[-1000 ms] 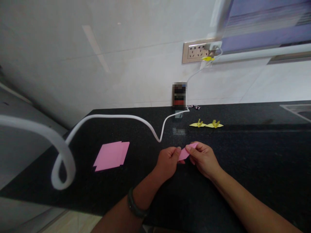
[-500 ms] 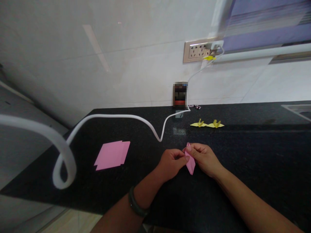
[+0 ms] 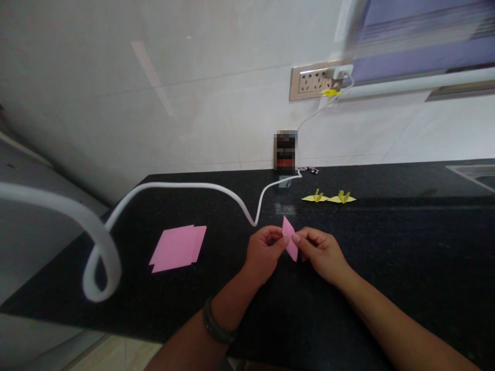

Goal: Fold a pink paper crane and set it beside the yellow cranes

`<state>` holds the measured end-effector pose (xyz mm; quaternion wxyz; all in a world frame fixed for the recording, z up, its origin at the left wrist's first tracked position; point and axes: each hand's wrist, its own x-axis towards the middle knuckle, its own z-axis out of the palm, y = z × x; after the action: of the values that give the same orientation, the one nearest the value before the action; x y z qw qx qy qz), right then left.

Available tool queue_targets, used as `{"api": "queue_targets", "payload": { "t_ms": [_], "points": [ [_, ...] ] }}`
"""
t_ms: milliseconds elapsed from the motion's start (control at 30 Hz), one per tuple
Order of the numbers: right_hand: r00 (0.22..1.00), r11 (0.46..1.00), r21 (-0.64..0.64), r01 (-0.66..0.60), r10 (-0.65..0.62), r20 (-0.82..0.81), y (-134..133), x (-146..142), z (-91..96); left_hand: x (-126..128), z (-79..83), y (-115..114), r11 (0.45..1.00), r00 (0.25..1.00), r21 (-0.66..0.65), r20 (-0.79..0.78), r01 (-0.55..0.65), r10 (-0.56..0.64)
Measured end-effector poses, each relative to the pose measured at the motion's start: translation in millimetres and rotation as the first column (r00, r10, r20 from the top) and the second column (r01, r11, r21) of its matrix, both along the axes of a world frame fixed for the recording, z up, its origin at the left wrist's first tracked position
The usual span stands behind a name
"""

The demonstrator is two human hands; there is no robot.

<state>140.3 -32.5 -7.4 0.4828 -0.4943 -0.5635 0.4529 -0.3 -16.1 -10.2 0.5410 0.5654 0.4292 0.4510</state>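
Between my two hands is a folded pink paper [image 3: 291, 246], a narrow diamond shape held tilted above the dark counter. My left hand [image 3: 263, 252] pinches its left side, thumb in front and fingers behind. From the right, my right hand [image 3: 320, 253] pinches the opposite edge with thumb and forefinger. Two folded yellow paper cranes [image 3: 317, 198] stand farther back with their wings spread. Off to the left lies a small stack of flat pink paper sheets [image 3: 176, 248].
A phone-like device with a blurred screen [image 3: 285, 152] leans against the wall. Its white cable [image 3: 193, 184] loops across the counter [image 3: 232, 216] and close to the camera at left. A wall socket [image 3: 313, 81] holds a plug and a yellow paper piece. A sink edge [image 3: 469, 178] shows at right.
The folded pink paper has been turned, its split tip no longer showing and a single point now on top. Both hands have shifted slightly left with it.
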Motion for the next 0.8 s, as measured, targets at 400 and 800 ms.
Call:
{"api": "queue_targets", "payload": {
  "t_ms": [400, 800],
  "points": [
    [0.976, 0.994, -0.005, -0.11, 0.107, -0.19, 3, 7, 0.1, -7, 6.6, 5, 0.996, 0.996, -0.018, 0.021, 0.088, -0.087],
    [0.97, 0.983, 0.012, -0.185, 0.185, -0.158, 6, 15, 2.8, -9, 13.9, 5, 0.98, 0.973, -0.084, 0.158, 0.18, -0.165]
  ]
}}
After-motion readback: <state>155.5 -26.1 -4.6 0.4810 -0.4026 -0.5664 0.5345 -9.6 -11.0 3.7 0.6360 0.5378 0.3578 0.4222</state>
